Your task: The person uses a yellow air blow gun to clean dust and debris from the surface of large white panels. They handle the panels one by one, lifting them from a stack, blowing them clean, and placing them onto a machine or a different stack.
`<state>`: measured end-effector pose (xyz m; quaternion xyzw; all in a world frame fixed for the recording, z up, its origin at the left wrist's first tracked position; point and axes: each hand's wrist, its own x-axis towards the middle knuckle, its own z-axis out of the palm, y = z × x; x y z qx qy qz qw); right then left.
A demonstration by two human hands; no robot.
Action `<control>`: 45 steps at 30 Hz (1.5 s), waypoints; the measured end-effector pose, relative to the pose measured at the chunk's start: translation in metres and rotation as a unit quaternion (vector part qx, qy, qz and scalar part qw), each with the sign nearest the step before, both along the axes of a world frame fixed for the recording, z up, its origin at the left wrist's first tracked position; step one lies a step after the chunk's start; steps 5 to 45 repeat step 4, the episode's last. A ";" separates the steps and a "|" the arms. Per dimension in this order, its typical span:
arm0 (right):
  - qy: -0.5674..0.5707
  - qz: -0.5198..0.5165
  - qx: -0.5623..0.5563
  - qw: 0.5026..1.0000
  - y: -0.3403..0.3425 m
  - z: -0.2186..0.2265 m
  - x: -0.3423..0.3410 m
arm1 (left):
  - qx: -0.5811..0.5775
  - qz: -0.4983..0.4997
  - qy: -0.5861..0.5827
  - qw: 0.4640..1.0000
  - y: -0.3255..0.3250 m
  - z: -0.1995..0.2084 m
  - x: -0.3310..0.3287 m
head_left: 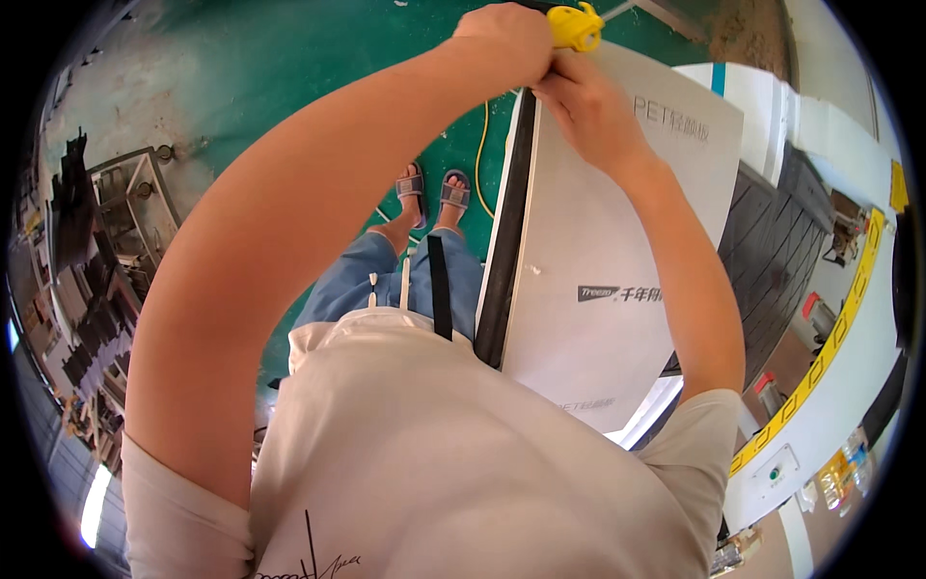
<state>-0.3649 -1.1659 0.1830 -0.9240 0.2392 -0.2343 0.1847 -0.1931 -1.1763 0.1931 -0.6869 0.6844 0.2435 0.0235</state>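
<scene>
A white panel (579, 241) printed with grey lettering lies on my right, with a black strip (511, 222) along its near left side. At the panel's far left corner, my left hand (511, 39) is closed round a small yellow tool (576, 27), whose body sticks out past the fingers. From the tool a thin pale strip runs off to the upper right. My right hand (593, 111) reaches over the panel, its fingers closed and touching the left hand. Whatever those fingertips pinch is hidden between the two hands.
To the right stands a machine with a dark slatted bed (772, 241) and a curved yellow-marked rail (820, 357). A yellow hose (480, 159) lies on the green floor near my sandalled feet. On the left are a metal cart (135, 203) and stacked dark strips (72, 212).
</scene>
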 end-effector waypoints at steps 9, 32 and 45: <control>0.041 0.039 -0.021 0.998 0.031 -0.008 -0.013 | 0.050 -0.011 -0.006 0.999 0.001 -0.029 -0.001; 0.041 0.039 -0.021 0.998 0.031 -0.008 -0.013 | 0.050 -0.011 -0.006 0.999 0.001 -0.029 -0.001; 0.041 0.039 -0.021 0.998 0.031 -0.008 -0.013 | 0.050 -0.011 -0.006 0.999 0.001 -0.029 -0.001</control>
